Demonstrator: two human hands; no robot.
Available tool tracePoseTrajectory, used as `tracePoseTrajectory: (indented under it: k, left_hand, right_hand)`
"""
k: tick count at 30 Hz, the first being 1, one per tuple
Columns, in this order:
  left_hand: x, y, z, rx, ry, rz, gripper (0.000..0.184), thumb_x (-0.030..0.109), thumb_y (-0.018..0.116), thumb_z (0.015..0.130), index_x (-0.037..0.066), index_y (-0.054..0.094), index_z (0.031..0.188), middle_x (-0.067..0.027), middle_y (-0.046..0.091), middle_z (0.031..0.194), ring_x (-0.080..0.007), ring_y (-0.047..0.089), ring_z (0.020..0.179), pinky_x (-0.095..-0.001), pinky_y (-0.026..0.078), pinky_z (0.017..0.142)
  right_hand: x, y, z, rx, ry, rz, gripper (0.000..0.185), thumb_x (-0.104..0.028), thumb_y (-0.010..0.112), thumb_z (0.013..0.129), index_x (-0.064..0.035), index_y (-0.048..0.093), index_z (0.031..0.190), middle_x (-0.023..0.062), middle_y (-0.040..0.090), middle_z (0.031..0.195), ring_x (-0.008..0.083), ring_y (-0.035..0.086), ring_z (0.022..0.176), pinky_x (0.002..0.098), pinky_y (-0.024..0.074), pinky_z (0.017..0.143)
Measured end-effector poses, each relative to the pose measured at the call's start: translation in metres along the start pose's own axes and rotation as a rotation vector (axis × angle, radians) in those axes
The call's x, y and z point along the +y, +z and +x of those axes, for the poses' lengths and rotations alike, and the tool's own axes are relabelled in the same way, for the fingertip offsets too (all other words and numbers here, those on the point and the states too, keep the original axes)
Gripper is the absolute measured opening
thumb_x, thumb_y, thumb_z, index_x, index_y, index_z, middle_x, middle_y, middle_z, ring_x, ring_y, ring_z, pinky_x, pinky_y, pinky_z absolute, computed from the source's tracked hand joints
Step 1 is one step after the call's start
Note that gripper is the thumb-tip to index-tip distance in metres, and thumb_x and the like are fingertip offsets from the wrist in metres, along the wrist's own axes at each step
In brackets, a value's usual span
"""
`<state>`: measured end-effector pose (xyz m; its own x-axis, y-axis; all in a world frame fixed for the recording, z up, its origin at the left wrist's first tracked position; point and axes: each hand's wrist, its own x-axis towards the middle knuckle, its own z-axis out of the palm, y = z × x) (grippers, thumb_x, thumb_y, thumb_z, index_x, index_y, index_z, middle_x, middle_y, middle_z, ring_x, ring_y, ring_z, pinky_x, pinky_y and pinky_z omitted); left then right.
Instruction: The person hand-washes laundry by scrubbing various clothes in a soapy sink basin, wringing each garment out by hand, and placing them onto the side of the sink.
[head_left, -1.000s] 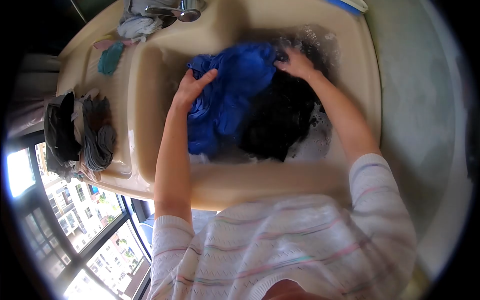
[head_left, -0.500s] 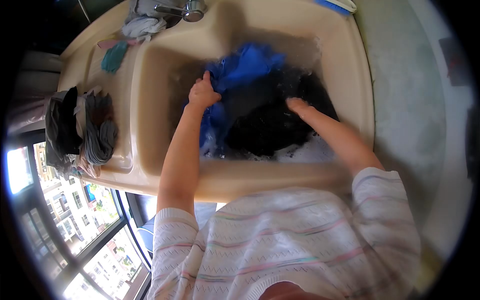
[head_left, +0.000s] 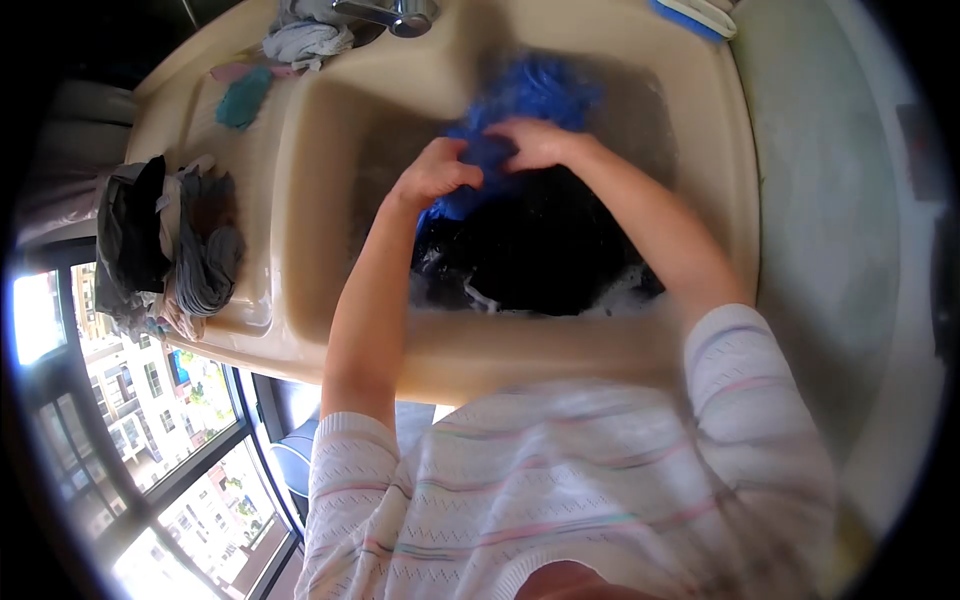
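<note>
In the beige sink [head_left: 300, 230], a wet blue garment [head_left: 535, 95] is bunched up at the far side, partly in the murky water. My left hand [head_left: 437, 172] grips the near left part of it, fingers curled round the cloth. Close by, my right hand [head_left: 532, 145] has hold of the same garment from the right, its fingertips pressed into the folds. A black garment [head_left: 545, 245] lies in the water just below both hands, with suds around its near edge. The exact kind of either garment cannot be made out.
A pile of grey and black clothes [head_left: 205, 260] rests on the ribbed ledge at left, with a teal cloth [head_left: 243, 98] farther back. A chrome faucet [head_left: 408, 18] and grey cloths [head_left: 305, 40] are at the back. A blue-and-white brush [head_left: 695, 16] sits on the far right rim.
My right hand has left the black garment and moved left and away from me onto the blue one. The blue garment is now bunched between both hands.
</note>
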<state>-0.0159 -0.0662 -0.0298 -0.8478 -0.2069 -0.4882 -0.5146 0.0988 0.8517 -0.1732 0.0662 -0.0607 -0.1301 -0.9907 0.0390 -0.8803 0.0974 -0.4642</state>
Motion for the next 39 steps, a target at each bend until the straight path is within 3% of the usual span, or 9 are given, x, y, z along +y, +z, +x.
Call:
tracePoseTrajectory:
  k: [3, 7, 10, 12, 15, 18, 23, 30, 39]
  left_hand:
    - [-0.007, -0.026, -0.015, 0.309, 0.106, -0.398, 0.042, 0.011, 0.065, 0.069, -0.003, 0.055, 0.107, -0.0099, 0.061, 0.093, -0.0162, 0.057, 0.084, -0.0268, 0.045, 0.076]
    - [-0.055, -0.027, -0.006, 0.581, -0.078, -0.027, 0.066, 0.028, 0.073, 0.065, -0.004, 0.048, 0.117, -0.0162, 0.059, 0.104, -0.0214, 0.057, 0.092, -0.0309, 0.045, 0.081]
    - [-0.067, 0.010, 0.020, 0.417, -0.001, 0.264, 0.075, 0.031, 0.075, 0.060, -0.005, 0.046, 0.119, -0.0186, 0.058, 0.108, -0.0253, 0.055, 0.100, -0.0333, 0.043, 0.086]
    - [-0.032, 0.029, 0.012, 0.274, -0.132, 0.489, 0.079, 0.031, 0.075, 0.058, -0.006, 0.044, 0.121, -0.0199, 0.057, 0.109, -0.0268, 0.054, 0.104, -0.0339, 0.041, 0.089]
    - [-0.043, 0.000, 0.013, 0.080, -0.018, -0.239, 0.060, 0.004, 0.062, 0.069, -0.001, 0.040, 0.125, -0.0140, 0.057, 0.107, -0.0222, 0.059, 0.092, -0.0328, 0.047, 0.082]
    - [-0.033, -0.033, -0.009, 0.193, -0.061, -0.768, 0.059, -0.003, 0.057, 0.069, 0.003, 0.042, 0.126, -0.0150, 0.056, 0.110, -0.0258, 0.055, 0.099, -0.0343, 0.046, 0.086]
    - [-0.036, 0.010, 0.010, 0.027, -0.153, -0.988, 0.067, 0.057, 0.049, 0.081, 0.008, 0.042, 0.127, -0.0087, 0.053, 0.117, -0.0228, 0.050, 0.108, -0.0398, 0.038, 0.095]
    - [-0.028, 0.029, 0.014, -0.106, 0.034, -1.318, 0.054, 0.052, 0.042, 0.086, 0.007, 0.050, 0.116, -0.0098, 0.056, 0.110, -0.0230, 0.052, 0.104, -0.0388, 0.041, 0.091]
    - [-0.011, 0.003, 0.015, 0.252, -0.065, -1.049, 0.045, 0.033, 0.056, 0.085, -0.001, 0.050, 0.114, -0.0114, 0.059, 0.100, -0.0191, 0.058, 0.092, -0.0314, 0.049, 0.077]
  right_hand:
    - [0.016, -0.014, 0.005, -0.297, 0.226, 0.385, 0.030, -0.031, 0.064, 0.073, -0.0079, 0.065, 0.093, 0.0114, 0.064, 0.082, 0.0238, 0.059, 0.075, 0.0340, 0.0457, 0.070]
    - [0.120, -0.023, -0.028, 0.433, 0.706, 0.813, 0.036, -0.031, 0.068, 0.072, -0.0001, 0.064, 0.090, 0.0096, 0.064, 0.080, 0.0165, 0.060, 0.074, 0.0293, 0.0481, 0.069]
    - [0.087, 0.014, -0.022, 0.604, 0.562, 0.568, 0.043, -0.035, 0.069, 0.070, -0.0002, 0.063, 0.094, 0.0125, 0.065, 0.083, 0.0210, 0.061, 0.084, 0.0325, 0.0471, 0.077]
    - [0.029, 0.021, -0.031, 0.350, 0.454, 0.064, 0.047, -0.037, 0.070, 0.068, 0.0000, 0.062, 0.097, 0.0151, 0.065, 0.086, 0.0236, 0.060, 0.089, 0.0343, 0.0455, 0.081]
    - [0.040, 0.008, -0.030, -0.087, 0.376, 0.389, 0.050, -0.036, 0.071, 0.067, -0.0005, 0.061, 0.100, 0.0162, 0.064, 0.088, 0.0242, 0.061, 0.089, 0.0354, 0.0462, 0.081]
    - [0.090, -0.021, -0.048, 0.350, 0.582, 1.183, 0.038, -0.021, 0.072, 0.071, 0.0041, 0.059, 0.097, 0.0131, 0.064, 0.092, 0.0182, 0.062, 0.083, 0.0292, 0.0508, 0.070]
    - [0.049, 0.012, -0.025, 0.305, 0.522, 0.552, 0.053, -0.044, 0.069, 0.068, -0.0060, 0.059, 0.103, 0.0137, 0.061, 0.104, 0.0256, 0.063, 0.085, 0.0349, 0.0498, 0.073]
    - [-0.133, 0.030, -0.012, 0.458, 0.042, 0.385, 0.032, -0.036, 0.071, 0.064, -0.0142, 0.058, 0.083, 0.0172, 0.058, 0.089, 0.0354, 0.059, 0.077, 0.0435, 0.0474, 0.067]
    - [0.049, -0.018, -0.003, 0.084, 0.645, 0.131, 0.043, -0.049, 0.052, 0.074, -0.0162, 0.064, 0.098, 0.0126, 0.060, 0.101, 0.0308, 0.056, 0.096, 0.0394, 0.0452, 0.082]
